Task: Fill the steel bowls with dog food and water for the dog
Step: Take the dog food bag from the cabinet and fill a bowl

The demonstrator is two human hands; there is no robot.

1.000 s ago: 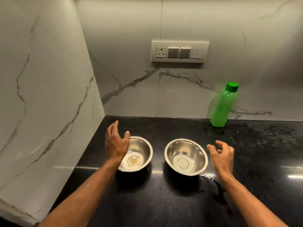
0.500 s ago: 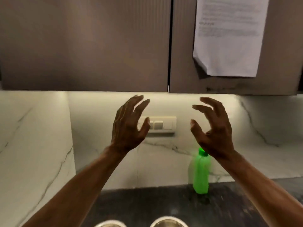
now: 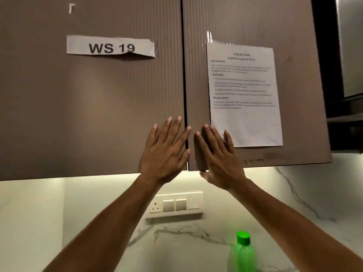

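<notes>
I look up at a brown wall cabinet with two shut doors. My left hand (image 3: 166,152) lies flat with spread fingers on the lower right corner of the left door (image 3: 88,107). My right hand (image 3: 218,156) rests on the lower left corner of the right door (image 3: 294,36), its thumb curled under the door's bottom edge. Neither hand holds anything. A green plastic bottle (image 3: 242,254) with a green cap stands below at the bottom right. The steel bowls are out of view.
A paper label reading "WS 19" (image 3: 111,47) is taped on the left door, a printed sheet (image 3: 244,95) on the right door. A switch panel (image 3: 174,205) sits on the marble wall below. A dark open shelf (image 3: 345,118) adjoins the cabinet on the right.
The view has tilted up from the counter and bowls to the cabinet. Both hands rose from beside the bowls and now press against the cabinet doors.
</notes>
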